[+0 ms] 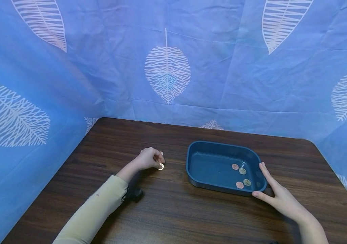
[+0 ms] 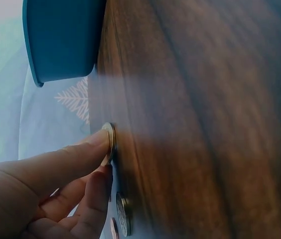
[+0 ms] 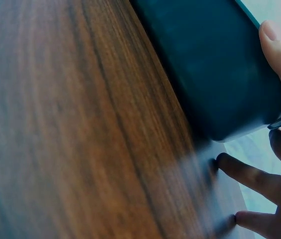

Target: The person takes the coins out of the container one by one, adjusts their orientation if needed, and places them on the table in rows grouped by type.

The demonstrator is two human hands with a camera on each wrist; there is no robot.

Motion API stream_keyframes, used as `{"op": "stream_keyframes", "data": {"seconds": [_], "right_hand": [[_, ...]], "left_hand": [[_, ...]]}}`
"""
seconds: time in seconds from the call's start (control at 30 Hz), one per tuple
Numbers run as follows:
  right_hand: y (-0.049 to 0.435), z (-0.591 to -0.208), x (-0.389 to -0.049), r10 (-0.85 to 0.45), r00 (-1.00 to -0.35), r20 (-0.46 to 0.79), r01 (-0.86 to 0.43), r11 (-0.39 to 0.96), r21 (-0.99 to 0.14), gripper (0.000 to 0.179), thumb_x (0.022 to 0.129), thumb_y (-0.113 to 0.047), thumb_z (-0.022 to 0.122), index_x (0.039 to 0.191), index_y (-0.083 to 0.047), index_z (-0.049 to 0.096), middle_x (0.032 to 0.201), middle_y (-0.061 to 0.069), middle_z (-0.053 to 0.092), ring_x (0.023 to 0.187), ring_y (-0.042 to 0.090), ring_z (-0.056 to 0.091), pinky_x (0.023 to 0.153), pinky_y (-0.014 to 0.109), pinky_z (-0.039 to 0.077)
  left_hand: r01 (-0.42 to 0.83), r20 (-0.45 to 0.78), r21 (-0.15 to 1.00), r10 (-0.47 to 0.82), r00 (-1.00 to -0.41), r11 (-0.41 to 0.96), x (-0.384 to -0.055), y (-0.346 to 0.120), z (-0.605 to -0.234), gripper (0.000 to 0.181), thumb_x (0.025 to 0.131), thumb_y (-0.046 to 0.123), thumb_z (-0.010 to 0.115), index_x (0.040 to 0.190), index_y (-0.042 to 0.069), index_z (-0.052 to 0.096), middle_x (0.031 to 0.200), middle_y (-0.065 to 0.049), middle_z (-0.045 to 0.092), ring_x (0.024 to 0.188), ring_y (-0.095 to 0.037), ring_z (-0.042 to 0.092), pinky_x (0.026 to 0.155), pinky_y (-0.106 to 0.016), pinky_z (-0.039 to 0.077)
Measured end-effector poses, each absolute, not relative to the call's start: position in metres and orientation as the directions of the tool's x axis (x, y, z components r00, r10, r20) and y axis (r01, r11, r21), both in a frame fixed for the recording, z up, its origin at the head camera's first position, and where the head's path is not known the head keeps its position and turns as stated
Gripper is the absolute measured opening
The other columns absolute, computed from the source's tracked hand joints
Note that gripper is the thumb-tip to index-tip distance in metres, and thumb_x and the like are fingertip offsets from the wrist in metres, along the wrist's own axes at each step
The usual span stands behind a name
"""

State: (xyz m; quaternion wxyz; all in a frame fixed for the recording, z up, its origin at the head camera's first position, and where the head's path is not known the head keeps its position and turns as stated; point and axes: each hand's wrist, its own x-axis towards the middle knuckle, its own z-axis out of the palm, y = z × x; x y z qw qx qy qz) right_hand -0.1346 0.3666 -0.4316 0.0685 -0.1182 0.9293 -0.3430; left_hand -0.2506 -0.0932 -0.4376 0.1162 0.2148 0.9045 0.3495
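From my end, the tray (image 1: 211, 166) reads as plastic: smooth, with a soft satin sheen and a brighter glint on its floor. I see metal in the pinched coin (image 2: 111, 139), its edge catching a shine; the coins (image 1: 239, 185) in the tray look duller, their faces too small for me to judge. The table (image 1: 167, 211) shows wood grain, smooth enough to throw hazy reflections. I take the backdrop (image 1: 205, 71) for creased cloth, and the sleeve (image 1: 92, 208) for matt cloth.
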Motion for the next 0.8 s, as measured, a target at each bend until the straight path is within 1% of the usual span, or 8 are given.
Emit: {"op": "stream_keyframes", "data": {"seconds": [0.07, 0.13, 0.23, 0.27, 0.4, 0.47, 0.53, 0.8], "right_hand": [[0.367, -0.432, -0.135, -0.267, -0.963, -0.047, -0.172, 0.736, -0.654, 0.092, 0.093, -0.033, 0.063, 0.152, -0.034, -0.009, 0.158, 0.009, -0.01, 0.13, 0.062, 0.015, 0.08, 0.078, 0.025], [0.367, -0.432, -0.135, -0.268, -0.962, -0.045, -0.174, 0.735, -0.655, 0.092, 0.094, -0.032, 0.063, 0.152, -0.034, -0.009, 0.158, 0.009, -0.01, 0.13, 0.062, 0.015, 0.08, 0.077, 0.026], [0.367, -0.432, -0.135, -0.271, -0.962, -0.041, -0.179, 0.734, -0.655, 0.092, 0.094, -0.032, 0.063, 0.152, -0.034, -0.009, 0.158, 0.008, -0.011, 0.129, 0.062, 0.016, 0.08, 0.077, 0.026], [0.367, -0.432, -0.135, -0.272, -0.962, -0.04, -0.18, 0.734, -0.655, 0.092, 0.094, -0.032, 0.063, 0.152, -0.034, -0.008, 0.158, 0.009, -0.01, 0.129, 0.062, 0.016, 0.08, 0.077, 0.026], [0.367, -0.433, -0.134, -0.274, -0.961, -0.034, -0.186, 0.733, -0.655, 0.093, 0.093, -0.031, 0.063, 0.152, -0.033, -0.008, 0.159, 0.01, -0.009, 0.129, 0.062, 0.016, 0.08, 0.078, 0.026], [0.367, -0.433, -0.134, -0.275, -0.961, -0.032, -0.187, 0.731, -0.656, 0.093, 0.093, -0.031, 0.064, 0.152, -0.033, -0.008, 0.159, 0.01, -0.009, 0.13, 0.062, 0.016, 0.081, 0.077, 0.026], [0.366, -0.434, -0.133, -0.275, -0.961, -0.033, -0.186, 0.729, -0.659, 0.093, 0.093, -0.031, 0.064, 0.152, -0.033, -0.008, 0.159, 0.009, -0.009, 0.13, 0.062, 0.016, 0.081, 0.077, 0.025], [0.367, -0.433, -0.135, -0.27, -0.962, -0.036, -0.182, 0.734, -0.654, 0.093, 0.093, -0.032, 0.063, 0.152, -0.034, -0.008, 0.158, 0.009, -0.009, 0.129, 0.062, 0.016, 0.08, 0.078, 0.025]], "left_hand": [[0.316, -0.05, 0.685, 0.475, -0.879, 0.657, -0.25, -0.093, -0.438, 0.012, 0.075, 0.007, 0.081, 0.085, 0.01, 0.074, 0.072, 0.008, 0.065, 0.068, -0.005, 0.06, 0.106, -0.059, 0.017], [0.318, -0.042, 0.691, 0.475, -0.879, 0.649, -0.249, -0.092, -0.438, 0.013, 0.075, 0.006, 0.081, 0.085, 0.008, 0.073, 0.073, 0.007, 0.065, 0.068, -0.006, 0.061, 0.107, -0.06, 0.012], [0.31, -0.042, 0.7, 0.471, -0.881, 0.643, -0.249, -0.092, -0.439, 0.013, 0.075, 0.007, 0.081, 0.086, 0.007, 0.073, 0.073, 0.006, 0.066, 0.068, -0.006, 0.061, 0.107, -0.054, 0.021], [0.305, -0.044, 0.704, 0.468, -0.883, 0.641, -0.248, -0.092, -0.439, 0.014, 0.075, 0.007, 0.081, 0.087, 0.007, 0.073, 0.074, 0.005, 0.066, 0.068, -0.006, 0.061, 0.104, -0.05, 0.028], [0.267, -0.052, 0.74, 0.448, -0.893, 0.617, -0.248, -0.091, -0.435, 0.015, 0.077, 0.005, 0.08, 0.09, 0.005, 0.073, 0.077, 0.002, 0.067, 0.07, -0.009, 0.062, 0.078, -0.033, 0.051], [0.25, -0.044, 0.768, 0.438, -0.898, 0.589, -0.249, -0.089, -0.432, 0.016, 0.078, 0.004, 0.078, 0.093, 0.003, 0.072, 0.081, 0.0, 0.067, 0.073, -0.011, 0.062, 0.069, -0.03, 0.052], [0.242, -0.024, 0.797, 0.431, -0.902, 0.553, -0.252, -0.086, -0.427, 0.018, 0.079, 0.003, 0.077, 0.096, 0.001, 0.072, 0.084, -0.002, 0.068, 0.075, -0.013, 0.063, 0.067, -0.028, 0.052], [0.304, 0.099, 0.865, 0.458, -0.883, 0.399, -0.258, -0.056, -0.401, 0.019, 0.084, 0.008, 0.074, 0.101, 0.002, 0.072, 0.087, -0.002, 0.068, 0.077, -0.016, 0.062, 0.069, -0.03, 0.052]]}}
